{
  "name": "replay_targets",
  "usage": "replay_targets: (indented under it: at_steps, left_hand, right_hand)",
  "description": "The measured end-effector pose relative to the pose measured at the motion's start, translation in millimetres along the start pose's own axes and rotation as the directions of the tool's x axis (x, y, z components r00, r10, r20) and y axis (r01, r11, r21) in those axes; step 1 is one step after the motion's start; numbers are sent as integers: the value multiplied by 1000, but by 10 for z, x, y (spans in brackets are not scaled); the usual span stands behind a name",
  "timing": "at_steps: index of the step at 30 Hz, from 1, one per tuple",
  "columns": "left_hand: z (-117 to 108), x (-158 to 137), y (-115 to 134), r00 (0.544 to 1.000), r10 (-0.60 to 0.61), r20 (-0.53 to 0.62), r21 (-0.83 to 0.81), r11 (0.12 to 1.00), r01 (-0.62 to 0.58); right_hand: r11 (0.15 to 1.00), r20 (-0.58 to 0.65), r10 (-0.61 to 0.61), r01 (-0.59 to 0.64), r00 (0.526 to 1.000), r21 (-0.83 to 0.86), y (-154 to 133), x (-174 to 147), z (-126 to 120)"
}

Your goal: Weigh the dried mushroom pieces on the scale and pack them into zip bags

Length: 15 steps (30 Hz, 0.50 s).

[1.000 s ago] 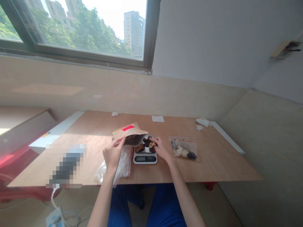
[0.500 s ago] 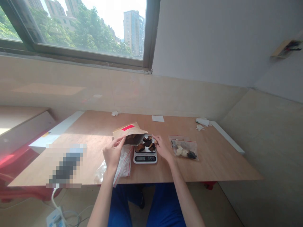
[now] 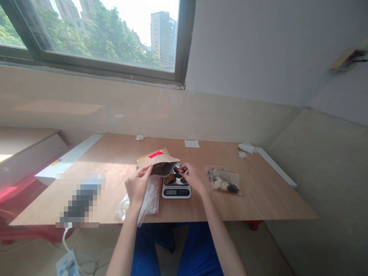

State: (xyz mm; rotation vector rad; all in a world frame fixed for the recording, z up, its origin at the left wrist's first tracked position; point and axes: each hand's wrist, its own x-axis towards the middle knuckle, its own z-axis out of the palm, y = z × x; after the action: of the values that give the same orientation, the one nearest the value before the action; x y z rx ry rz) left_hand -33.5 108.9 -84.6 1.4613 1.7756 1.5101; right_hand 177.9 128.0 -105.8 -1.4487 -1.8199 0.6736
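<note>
My left hand [image 3: 136,187] is closed on the near edge of a brown paper pouch [image 3: 143,159] with a red label. The pouch is tilted, its dark mouth gaping toward the right. Beside that mouth, my right hand [image 3: 193,179] pinches a dried brown slice [image 3: 181,170] above a small white kitchen scale [image 3: 176,195]. More dark brown dried slices [image 3: 171,178] lie on the scale's metal pan, partly hidden by the pouch and my fingers. The display's figures are too small to read.
Clear zip bags [image 3: 152,197] with red seals lie under my left wrist. To the right are zip bags [image 3: 225,182] holding pale and dark pieces. White paper [image 3: 192,143] and scraps [image 3: 246,148] lie along the back. A blurred-out object [image 3: 82,199] with a white cable is at left.
My right hand has moved slightly left, from the pan's right side toward the pouch mouth, and a dried slice now shows between its fingers. The left hand and pouch have hardly moved.
</note>
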Motion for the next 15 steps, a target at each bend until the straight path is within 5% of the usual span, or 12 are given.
replay_targets:
  at_steps: [6,15]
  left_hand:
    - [3,10,5,1000,-26,0,-1,1000,26]
    - [-13,17,-24,1000,-28,-15,-14,1000,28]
  right_hand:
    - [967,15,-102,102,995,-233,-43,307,227]
    - [893,12,-34,35,999,-449,-57,354,435]
